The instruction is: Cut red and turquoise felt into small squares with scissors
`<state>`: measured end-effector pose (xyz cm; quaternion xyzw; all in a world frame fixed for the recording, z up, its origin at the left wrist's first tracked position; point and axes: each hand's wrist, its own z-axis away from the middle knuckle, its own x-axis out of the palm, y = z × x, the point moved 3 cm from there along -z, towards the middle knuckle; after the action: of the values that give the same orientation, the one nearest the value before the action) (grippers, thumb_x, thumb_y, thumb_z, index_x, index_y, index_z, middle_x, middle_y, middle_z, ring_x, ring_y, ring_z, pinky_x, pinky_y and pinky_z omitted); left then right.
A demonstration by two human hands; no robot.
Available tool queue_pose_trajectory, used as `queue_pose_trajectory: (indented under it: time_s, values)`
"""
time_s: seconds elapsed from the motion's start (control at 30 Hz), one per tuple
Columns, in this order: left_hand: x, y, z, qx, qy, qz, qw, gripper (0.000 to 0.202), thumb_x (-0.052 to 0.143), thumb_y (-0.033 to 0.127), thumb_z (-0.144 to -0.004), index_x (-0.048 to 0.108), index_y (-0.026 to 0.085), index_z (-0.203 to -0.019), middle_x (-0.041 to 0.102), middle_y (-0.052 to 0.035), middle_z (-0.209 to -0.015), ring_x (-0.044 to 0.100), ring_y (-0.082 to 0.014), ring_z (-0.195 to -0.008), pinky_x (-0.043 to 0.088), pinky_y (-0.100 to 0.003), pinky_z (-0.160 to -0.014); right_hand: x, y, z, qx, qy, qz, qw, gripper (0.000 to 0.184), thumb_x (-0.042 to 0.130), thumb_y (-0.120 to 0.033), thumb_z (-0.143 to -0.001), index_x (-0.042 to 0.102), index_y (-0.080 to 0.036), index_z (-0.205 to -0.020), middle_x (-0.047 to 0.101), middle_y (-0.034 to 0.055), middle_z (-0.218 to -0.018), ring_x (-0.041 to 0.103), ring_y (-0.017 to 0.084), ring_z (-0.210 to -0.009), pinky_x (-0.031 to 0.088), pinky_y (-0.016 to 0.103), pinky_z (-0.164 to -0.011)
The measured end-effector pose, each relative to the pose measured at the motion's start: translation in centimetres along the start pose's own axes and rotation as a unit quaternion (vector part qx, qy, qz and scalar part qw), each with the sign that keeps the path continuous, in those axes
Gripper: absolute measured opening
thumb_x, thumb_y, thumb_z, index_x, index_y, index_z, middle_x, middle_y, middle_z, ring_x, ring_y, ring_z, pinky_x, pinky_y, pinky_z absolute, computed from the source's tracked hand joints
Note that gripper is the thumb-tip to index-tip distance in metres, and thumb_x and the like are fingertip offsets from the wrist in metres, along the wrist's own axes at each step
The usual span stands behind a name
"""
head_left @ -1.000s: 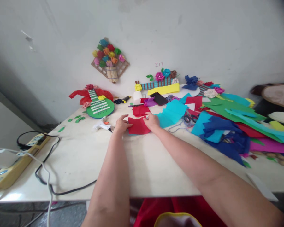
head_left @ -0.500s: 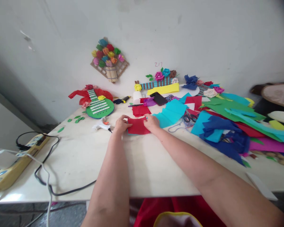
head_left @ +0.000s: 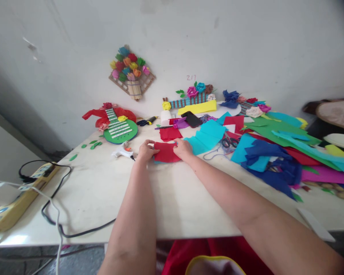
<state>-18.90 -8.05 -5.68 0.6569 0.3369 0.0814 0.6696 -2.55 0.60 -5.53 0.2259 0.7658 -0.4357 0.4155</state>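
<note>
A red sheet of crepe paper [head_left: 165,152] lies on the white table [head_left: 172,198] in front of me. My left hand [head_left: 145,151] pinches its left edge, fingers curled over the top corner. On the opposite side my right hand [head_left: 183,149] grips the right edge of the same sheet. A thin blue layer shows under the red sheet's near edge. A second red piece [head_left: 170,133] lies just behind it.
A white glue gun [head_left: 122,152] lies left of my left hand. Behind are a green paper guitar [head_left: 119,130], a black phone [head_left: 191,119] and a turquoise sheet [head_left: 208,136]. Scissors [head_left: 229,142] and heaped coloured paper [head_left: 278,156] fill the right. A power strip with cables [head_left: 20,191] sits at the left.
Both hands have closed in slightly on the red sheet and its top edge has been drawn a little toward me. Nothing else on the table has moved.
</note>
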Motion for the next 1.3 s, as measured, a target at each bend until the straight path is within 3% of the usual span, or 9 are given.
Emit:
queue_pose_trajectory:
  time_s: [0.23, 0.4, 0.67, 0.93, 1.3]
  values:
    - [0.0, 0.6, 0.0, 0.053, -0.010, -0.046, 0.997, 0.025, 0.069, 0.015, -0.049, 0.058, 0.018, -0.071, 0.042, 0.0093, -0.045, 0.040, -0.0073, -0.043, 0.030, -0.019, -0.042, 0.2, 0.4, -0.4, 0.005, -0.012, 0.000, 1.000, 0.040, 0.051, -0.023, -0.076, 0.058, -0.025, -0.115, 0.067, 0.0061, -0.103, 0.060, 0.022, -0.096, 0.045, 0.029, -0.076]
    - [0.2, 1.4, 0.4, 0.039, -0.019, -0.107, 0.993, 0.009, 0.064, 0.012, -0.051, 0.063, 0.017, -0.058, 0.058, 0.0028, -0.053, 0.049, -0.0105, -0.052, 0.037, -0.021, -0.051, 0.7, 0.8, -0.9, 0.007, -0.025, -0.010, 1.000, 0.040, 0.054, -0.025, -0.076, 0.058, -0.025, -0.115, 0.067, 0.0051, -0.103, 0.059, 0.020, -0.098, 0.045, 0.028, -0.079]
    - [0.2, 2.3, 0.8, 0.010, -0.013, -0.176, 0.984, 0.008, 0.070, 0.013, -0.051, 0.068, 0.018, -0.058, 0.060, 0.0013, -0.051, 0.053, -0.0139, -0.056, 0.041, -0.023, -0.056, 0.8, 0.9, -1.1, -0.006, -0.027, -0.022, 0.999, 0.037, 0.057, -0.025, -0.074, 0.061, -0.025, -0.111, 0.067, 0.0044, -0.100, 0.060, 0.019, -0.094, 0.045, 0.026, -0.076]
    - [0.2, 2.6, 0.8, 0.058, -0.038, -0.251, 0.965, 0.025, 0.077, 0.018, -0.044, 0.070, 0.019, -0.068, 0.053, 0.0034, -0.054, 0.051, -0.0144, -0.058, 0.040, -0.024, -0.057, 0.9, 1.0, -1.3, -0.009, -0.026, -0.031, 0.999, 0.034, 0.060, -0.027, -0.074, 0.063, -0.024, -0.109, 0.068, 0.0043, -0.096, 0.060, 0.018, -0.090, 0.044, 0.025, -0.075]
    - [0.0, 2.8, 1.1, 0.055, -0.087, -0.241, 0.965, 0.032, 0.069, 0.013, -0.047, 0.070, 0.019, -0.079, 0.053, 0.0032, -0.057, 0.050, -0.0130, -0.055, 0.041, -0.022, -0.053, 0.6, 0.6, -1.3, -0.027, -0.047, -0.012, 0.998, 0.033, 0.066, -0.030, -0.074, 0.064, -0.022, -0.105, 0.068, 0.0045, -0.091, 0.061, 0.016, -0.085, 0.043, 0.023, -0.070]
